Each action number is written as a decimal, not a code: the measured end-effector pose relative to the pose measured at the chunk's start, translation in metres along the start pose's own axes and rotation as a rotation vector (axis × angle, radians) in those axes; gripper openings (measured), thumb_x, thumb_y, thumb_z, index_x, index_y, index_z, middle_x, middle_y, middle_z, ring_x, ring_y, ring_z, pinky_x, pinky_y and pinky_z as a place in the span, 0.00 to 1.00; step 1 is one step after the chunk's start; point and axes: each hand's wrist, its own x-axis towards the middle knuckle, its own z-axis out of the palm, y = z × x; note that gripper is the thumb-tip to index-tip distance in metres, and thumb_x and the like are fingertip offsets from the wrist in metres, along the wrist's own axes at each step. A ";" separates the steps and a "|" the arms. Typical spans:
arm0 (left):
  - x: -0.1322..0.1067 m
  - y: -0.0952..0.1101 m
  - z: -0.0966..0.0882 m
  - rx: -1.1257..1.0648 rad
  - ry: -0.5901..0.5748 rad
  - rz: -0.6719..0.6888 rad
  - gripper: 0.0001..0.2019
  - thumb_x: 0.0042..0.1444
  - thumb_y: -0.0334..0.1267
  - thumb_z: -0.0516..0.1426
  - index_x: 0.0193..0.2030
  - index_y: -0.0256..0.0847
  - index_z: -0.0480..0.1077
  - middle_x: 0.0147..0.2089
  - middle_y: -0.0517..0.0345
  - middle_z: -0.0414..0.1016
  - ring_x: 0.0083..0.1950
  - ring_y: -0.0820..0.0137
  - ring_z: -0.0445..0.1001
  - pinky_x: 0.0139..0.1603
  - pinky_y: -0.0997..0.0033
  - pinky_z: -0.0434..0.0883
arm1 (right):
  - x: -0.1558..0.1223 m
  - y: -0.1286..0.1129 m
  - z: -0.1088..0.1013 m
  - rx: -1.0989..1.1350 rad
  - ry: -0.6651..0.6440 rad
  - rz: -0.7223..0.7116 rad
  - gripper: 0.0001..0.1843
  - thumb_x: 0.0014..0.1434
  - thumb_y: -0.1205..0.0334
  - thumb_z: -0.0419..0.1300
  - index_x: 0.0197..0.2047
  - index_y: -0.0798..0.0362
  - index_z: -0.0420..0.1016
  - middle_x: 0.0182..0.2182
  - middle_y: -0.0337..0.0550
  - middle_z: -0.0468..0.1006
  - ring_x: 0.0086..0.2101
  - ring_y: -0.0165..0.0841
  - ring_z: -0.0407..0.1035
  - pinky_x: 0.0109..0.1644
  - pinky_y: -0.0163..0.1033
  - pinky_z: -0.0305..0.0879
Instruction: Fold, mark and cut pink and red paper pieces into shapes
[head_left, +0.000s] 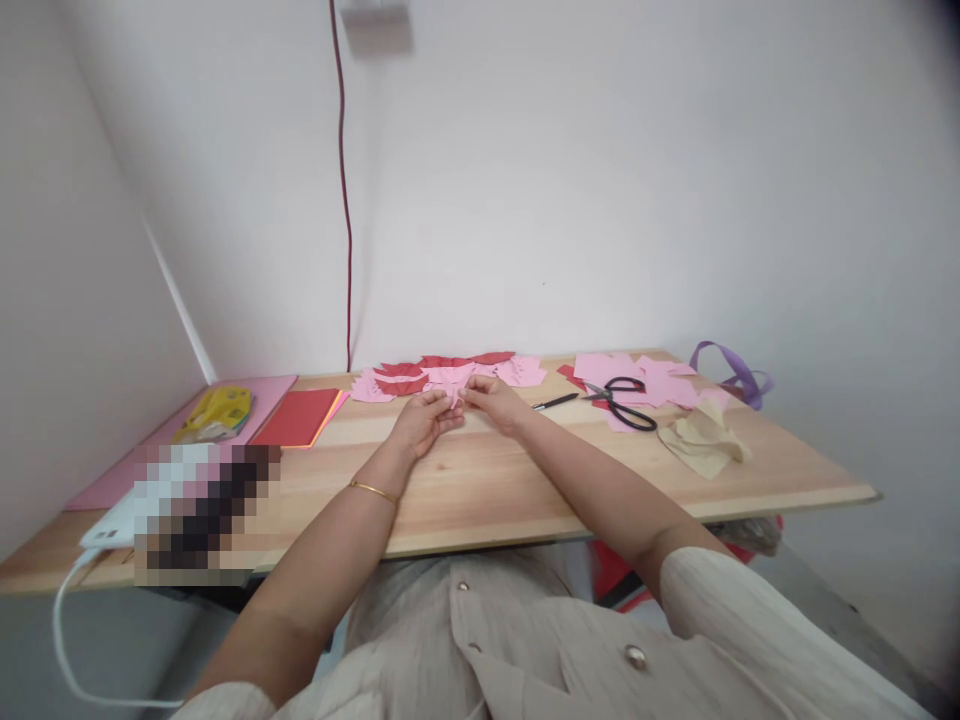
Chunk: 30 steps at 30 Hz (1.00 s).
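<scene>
Before us a pale wall [600, 180] rises behind the wooden counter [480, 490], and we see the person's light, buttoned shirt [420, 640] at the near edge. On the counter's left lies a broad pink sheet [120, 475]. Along the back, a row of cut paper pieces [525, 372], pink and red with jagged edges, spreads behind the hands; to its right sit flat pink scraps [664, 382] with bits of red among them.

At the middle, the left hand [421, 420] and right hand [491, 402] meet. Both sets of fingers pinch a small pink paper piece, just in front of the row.

Farther left we find the paper stack [296, 418], red on top with yellow and pink edges showing, and a white device [112, 525] with a cable, partly under a pixelated patch; marks on its near end are too small for us to read. A crumpled beige piece [705, 440] lies near the right end, beside the black-handled scissors [611, 398], which rest on the scraps. On the pink sheet sits a yellow packet [216, 412], whose printing we cannot make out. The purple ribbon [748, 385] loops at the far right, and a black pen [559, 401] lies between the right hand and the scissors. Smallest is the pink paper piece [453, 390] itself.
</scene>
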 end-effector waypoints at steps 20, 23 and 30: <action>0.003 -0.006 0.005 0.183 0.118 0.206 0.16 0.35 0.37 0.69 0.28 0.35 0.69 0.26 0.60 0.74 0.29 0.72 0.74 0.39 0.68 0.72 | -0.006 -0.007 0.013 -0.007 0.006 -0.052 0.14 0.49 0.53 0.64 0.34 0.54 0.72 0.31 0.39 0.75 0.33 0.31 0.69 0.41 0.37 0.64; 0.001 -0.005 0.007 0.204 0.125 0.212 0.16 0.35 0.38 0.69 0.27 0.36 0.68 0.25 0.59 0.74 0.29 0.71 0.74 0.38 0.68 0.73 | -0.006 -0.010 0.013 -0.024 -0.019 -0.084 0.11 0.52 0.55 0.60 0.33 0.54 0.71 0.31 0.38 0.74 0.34 0.31 0.68 0.42 0.37 0.64; -0.001 -0.001 0.006 0.102 0.086 0.055 0.13 0.37 0.33 0.67 0.25 0.36 0.65 0.27 0.55 0.74 0.29 0.70 0.74 0.37 0.64 0.74 | -0.007 -0.012 0.017 -0.066 0.057 -0.126 0.08 0.51 0.58 0.59 0.28 0.54 0.67 0.26 0.35 0.70 0.29 0.28 0.63 0.37 0.35 0.61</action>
